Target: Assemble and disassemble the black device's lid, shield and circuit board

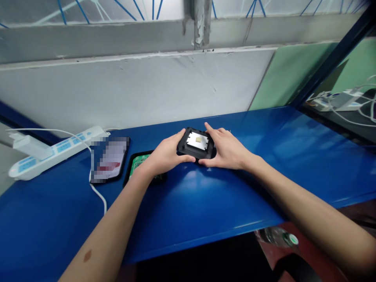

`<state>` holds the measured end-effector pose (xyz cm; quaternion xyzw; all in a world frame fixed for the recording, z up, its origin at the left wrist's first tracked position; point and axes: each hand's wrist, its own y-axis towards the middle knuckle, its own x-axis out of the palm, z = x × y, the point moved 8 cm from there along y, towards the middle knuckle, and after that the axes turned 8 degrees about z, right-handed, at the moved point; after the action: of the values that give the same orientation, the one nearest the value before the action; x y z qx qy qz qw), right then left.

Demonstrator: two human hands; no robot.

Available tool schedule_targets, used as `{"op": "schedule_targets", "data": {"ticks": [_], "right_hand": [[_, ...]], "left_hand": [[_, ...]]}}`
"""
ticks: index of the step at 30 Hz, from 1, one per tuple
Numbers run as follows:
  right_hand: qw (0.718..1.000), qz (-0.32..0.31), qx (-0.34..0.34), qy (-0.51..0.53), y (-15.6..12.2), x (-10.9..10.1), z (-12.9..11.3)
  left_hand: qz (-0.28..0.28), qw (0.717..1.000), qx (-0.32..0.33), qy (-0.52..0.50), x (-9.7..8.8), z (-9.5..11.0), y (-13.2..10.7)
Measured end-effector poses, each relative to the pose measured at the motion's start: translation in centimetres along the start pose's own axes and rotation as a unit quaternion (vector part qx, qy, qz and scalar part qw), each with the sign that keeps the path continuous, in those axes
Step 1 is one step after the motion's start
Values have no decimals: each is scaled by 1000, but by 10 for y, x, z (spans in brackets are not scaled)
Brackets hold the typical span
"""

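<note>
The left hand (167, 152) and the right hand (229, 149) each grip one end of a black case (191, 152), probably to keep it steady over the blue surface (205, 199); whether it touches is hard to tell. Its silver plate (192, 142) faces up, perhaps so the person can see it well. The case's long way seems to run sideways, from one hand to the other.

Likely a workshop; blue workbench (205, 213); circuit board (138, 161).
</note>
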<state>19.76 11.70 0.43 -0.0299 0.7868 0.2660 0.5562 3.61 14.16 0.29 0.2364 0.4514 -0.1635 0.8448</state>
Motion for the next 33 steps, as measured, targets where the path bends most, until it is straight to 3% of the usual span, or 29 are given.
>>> {"op": "schedule_targets", "data": {"ticks": [9, 17, 22, 25, 28, 31, 33], "right_hand": [[999, 16, -21, 43, 0, -7, 2], [988, 1, -108, 111, -4, -16, -15], [985, -5, -122, 125, -7, -19, -20], [980, -8, -86, 179, -6, -21, -11], [978, 47, -23, 202, 0, -26, 10], [977, 144, 60, 143, 4, -35, 35], [977, 166, 99, 85, 5, -35, 46]], "left_hand": [[-8, 1000, -9, -1, -5, 0, -1], [-71, 997, 10, -11, -9, 10, -12], [-63, 998, 21, 24, -13, 16, -13], [-44, 999, -1, 21, -20, 16, -12], [-29, 999, -14, 18, -28, 15, -13], [-22, 999, -20, 12, -31, 13, -21], [-23, 1000, -13, 7, -28, 15, -29]]}}
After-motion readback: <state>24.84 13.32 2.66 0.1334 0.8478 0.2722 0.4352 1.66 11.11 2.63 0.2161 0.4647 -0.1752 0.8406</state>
